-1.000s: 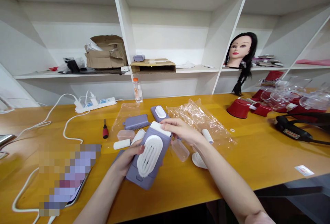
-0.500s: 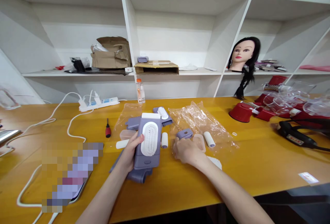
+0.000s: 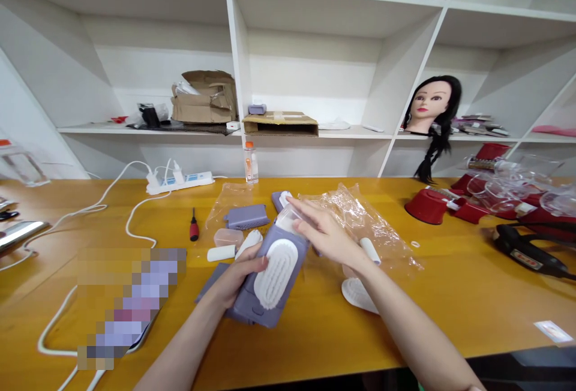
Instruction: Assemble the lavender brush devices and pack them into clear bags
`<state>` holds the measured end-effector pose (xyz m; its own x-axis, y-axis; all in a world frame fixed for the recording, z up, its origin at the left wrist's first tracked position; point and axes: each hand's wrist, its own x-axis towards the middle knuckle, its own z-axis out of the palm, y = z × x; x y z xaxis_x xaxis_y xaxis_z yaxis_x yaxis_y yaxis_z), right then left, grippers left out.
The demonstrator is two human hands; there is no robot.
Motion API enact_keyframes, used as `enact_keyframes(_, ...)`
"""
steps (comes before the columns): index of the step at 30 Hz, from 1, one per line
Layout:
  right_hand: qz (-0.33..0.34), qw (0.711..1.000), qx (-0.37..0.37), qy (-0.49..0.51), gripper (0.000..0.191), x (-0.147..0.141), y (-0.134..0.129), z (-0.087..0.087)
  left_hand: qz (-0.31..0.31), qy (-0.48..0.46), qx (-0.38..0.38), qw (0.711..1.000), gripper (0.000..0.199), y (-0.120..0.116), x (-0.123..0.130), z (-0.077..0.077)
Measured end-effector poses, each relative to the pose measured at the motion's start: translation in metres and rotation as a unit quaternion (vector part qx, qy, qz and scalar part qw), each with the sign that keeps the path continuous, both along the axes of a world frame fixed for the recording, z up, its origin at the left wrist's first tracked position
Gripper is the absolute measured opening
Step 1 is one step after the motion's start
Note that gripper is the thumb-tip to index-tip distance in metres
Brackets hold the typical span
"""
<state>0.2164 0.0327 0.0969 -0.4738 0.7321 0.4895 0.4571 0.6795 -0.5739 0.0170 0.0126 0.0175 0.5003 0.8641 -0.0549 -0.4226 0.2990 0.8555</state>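
A purple-grey device (image 3: pixel 288 289) with a white ridged oval pad on its face is tilted over the table. My left hand (image 3: pixel 234 277) grips its left side, thumb on the face beside the pad. At the device's upper end, my right hand (image 3: pixel 324 232) has its fingers on a clear cap (image 3: pixel 289 217). Another white oval pad (image 3: pixel 359 294) lies beneath my right forearm. Behind the device are a purple part (image 3: pixel 246 217), a clear cup (image 3: pixel 228 237) and a white roller (image 3: pixel 221 253).
A red screwdriver (image 3: pixel 194 229) and a pixelated phone (image 3: pixel 139 301) lie to the left. Plastic film (image 3: pixel 369 217) spreads behind my right hand. A power strip (image 3: pixel 180 183), a bottle (image 3: pixel 251 163), red items (image 3: pixel 425 205) and a black tool (image 3: pixel 526 247) are farther out.
My right hand has moved from the table up to the device's top end, where a clear cap now shows. The device has tilted to the right. The view has shifted slightly.
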Motion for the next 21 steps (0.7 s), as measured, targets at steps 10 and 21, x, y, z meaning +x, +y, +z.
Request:
enact_keyframes(10, 0.013, 1.0, 0.008, 0.0, 0.044, -0.0017, 0.0032, -0.0047, -0.02, -0.007, 0.005, 1.0, 0.047, 0.0021, 0.0004, -0.005)
enact_keyframes(21, 0.059, 0.996, 0.008, -0.067, 0.044, 0.0002, -0.0016, 0.0017, -0.038, 0.015, 0.03, 0.999, 0.048, 0.0023, -0.0021, -0.0039)
